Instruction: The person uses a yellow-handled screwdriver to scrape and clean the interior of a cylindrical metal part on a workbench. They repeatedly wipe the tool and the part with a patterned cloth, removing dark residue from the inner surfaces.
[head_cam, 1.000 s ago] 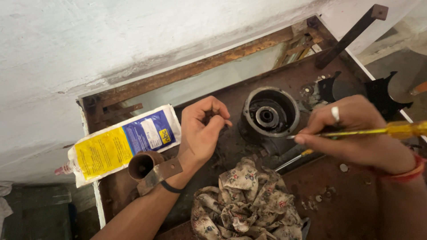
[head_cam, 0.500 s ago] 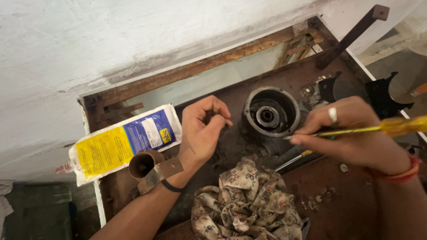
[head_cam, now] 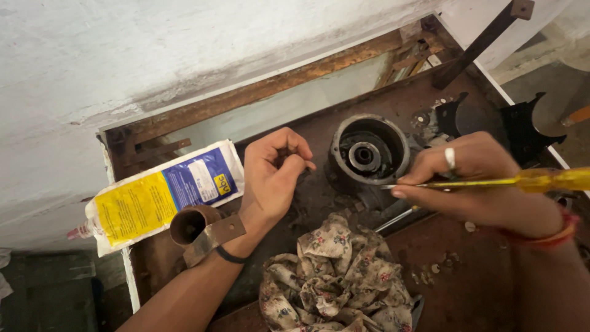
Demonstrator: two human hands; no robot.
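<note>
Whitewashed wall, stained and flaking, runs behind a rusty brown metal counter [head_cam: 491, 270] edged with a corroded frame. Near the middle of it sits a round grey housing [head_cam: 370, 150], cup-shaped and open upward, with a bearing-like ring at its centre. The right hand [head_cam: 479, 184], a ring on one finger and a red band at the wrist, has its fingers closed around a yellow-handled screwdriver [head_cam: 491, 181]. The tool's long axis lies nearly level, handle out to the right and shaft pointing left, its tip at the housing's lower right rim; whether it touches the rim is hard to tell. So the housing lies just left of the right-hand grip, in line with the shaft, and this hand is the nearer of the two. The left hand [head_cam: 273, 175] rests on the counter just left of the housing, fingers curled into a loose fist; anything pinched inside the curl is hidden, so I cannot tell if it holds something. By its wrist lies a short rusty pipe piece [head_cam: 190, 224], and beyond that a blue and yellow pouch [head_cam: 160, 197]. A crumpled floral rag [head_cam: 335, 276] lies in front of the housing, between the forearms.
</note>
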